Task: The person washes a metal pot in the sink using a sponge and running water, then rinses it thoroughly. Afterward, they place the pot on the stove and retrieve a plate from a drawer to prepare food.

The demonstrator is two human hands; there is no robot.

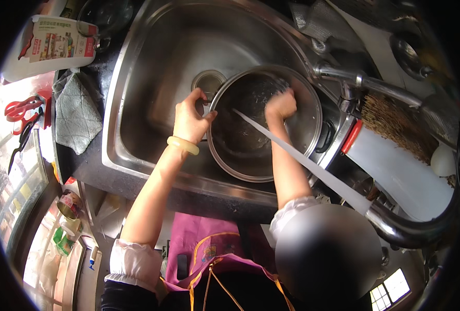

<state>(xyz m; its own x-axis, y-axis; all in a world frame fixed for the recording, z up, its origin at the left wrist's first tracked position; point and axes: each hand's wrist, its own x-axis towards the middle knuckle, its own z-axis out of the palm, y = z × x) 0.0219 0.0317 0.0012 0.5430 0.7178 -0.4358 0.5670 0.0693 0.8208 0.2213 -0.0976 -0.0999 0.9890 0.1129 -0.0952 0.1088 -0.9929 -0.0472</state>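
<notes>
A wide, round metal pot (219, 155) rests in the stainless steel sink (148, 77), towards its right side. My left hand (193, 118), with a pale bangle at the wrist, grips the pot at its left handle, thumb against the rim. Inside the pot is my right hand (282, 105), blurred and curled near the far right wall. Splashing water surrounds its fingers, and whether they hold anything is unclear. From the curved faucet spout (393, 227), a stream of water (304, 161) falls into the pot. Another dark handle (325, 136) projects from the pot's right side.
Left of the sink lie a grey cloth (76, 112), red-handled scissors (21, 110) and a large labelled plastic jug (58, 46). On the right are the faucet pipe (381, 87), a brush-like bundle of dry stalks (397, 124) and a white board-like object (401, 171). The sink drain (208, 81) sits beside the pot.
</notes>
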